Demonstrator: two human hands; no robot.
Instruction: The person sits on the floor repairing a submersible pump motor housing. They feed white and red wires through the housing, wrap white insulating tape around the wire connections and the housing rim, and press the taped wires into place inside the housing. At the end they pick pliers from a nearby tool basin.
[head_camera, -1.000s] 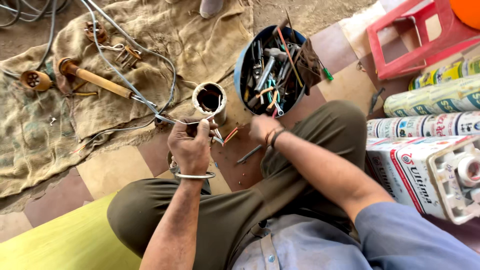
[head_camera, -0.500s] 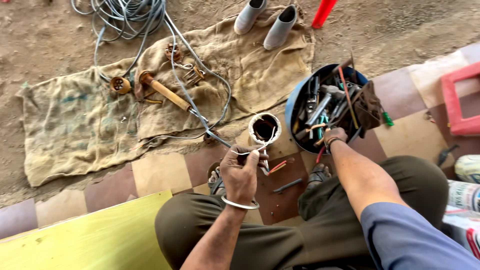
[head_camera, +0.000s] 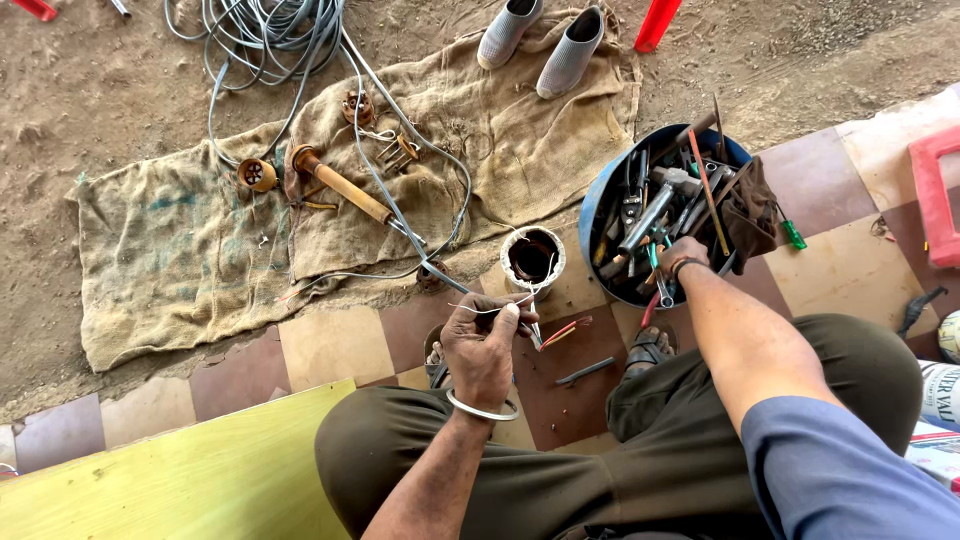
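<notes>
My left hand (head_camera: 484, 345), with a metal bangle at the wrist, pinches thin wires that run up to a round motor stator (head_camera: 532, 258) standing on the tiled floor. A grey cable (head_camera: 400, 215) runs from the same spot back over the burlap. My right hand (head_camera: 683, 256) reaches into a blue tub (head_camera: 600, 200) full of hand tools, and its fingers are buried among pliers and screwdrivers. What it grips is hidden. I sit cross-legged in olive trousers.
A burlap sack (head_camera: 200, 250) on the dirt carries a wooden-handled tool (head_camera: 345, 187) and small rusty parts. Coiled grey cable (head_camera: 270, 30) lies at the top. Two grey shoes (head_camera: 540, 35) stand beyond. A yellow-green board (head_camera: 170, 475) lies at lower left, and a red crate (head_camera: 935, 190) at right.
The view has swung left and up, bringing more dirt and cable into sight. My right hand has gone from near my knee into the tub. My left hand stays on the wires.
</notes>
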